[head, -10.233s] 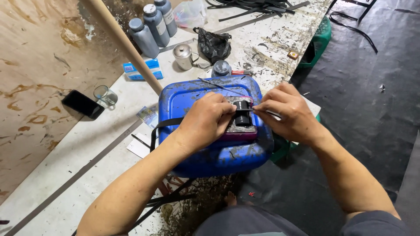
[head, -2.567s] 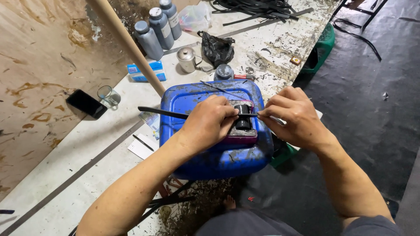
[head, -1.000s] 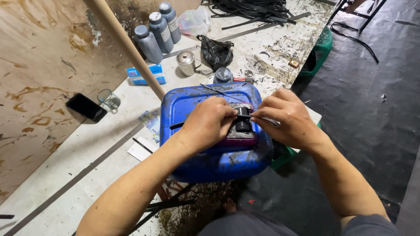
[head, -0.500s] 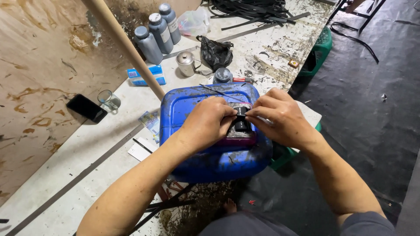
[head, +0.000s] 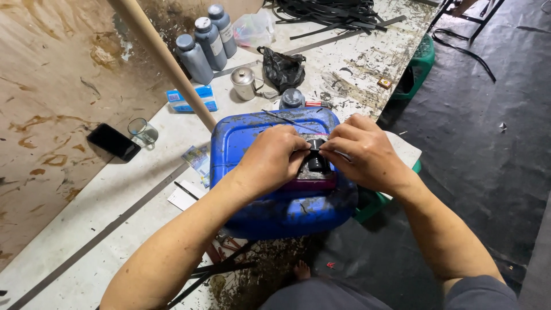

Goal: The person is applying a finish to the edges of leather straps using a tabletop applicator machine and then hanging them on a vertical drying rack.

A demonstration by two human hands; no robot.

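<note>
A dirty blue plastic jerrycan (head: 252, 138) lies flat at the edge of a paint-stained white table (head: 115, 195). On top of it rests a small black part (head: 315, 158) on a dark reddish block (head: 313, 183). My left hand (head: 274, 158) and my right hand (head: 361, 152) meet over the black part, fingertips pinched on it from both sides. My fingers hide most of the part.
A slanted wooden pole (head: 163, 60) rises behind the jerrycan. Three grey bottles (head: 206, 37), a metal cup (head: 244, 83), a black bag (head: 284, 66), a blue box (head: 189, 99), a glass (head: 140, 129) and a phone (head: 113, 142) sit on the table. Black strips (head: 333, 11) are piled far back. A green stool (head: 419, 66) stands on the dark floor.
A long black strip that stuck out to the left earlier is no longer seen. Both hands have drawn closer together over the black part.
</note>
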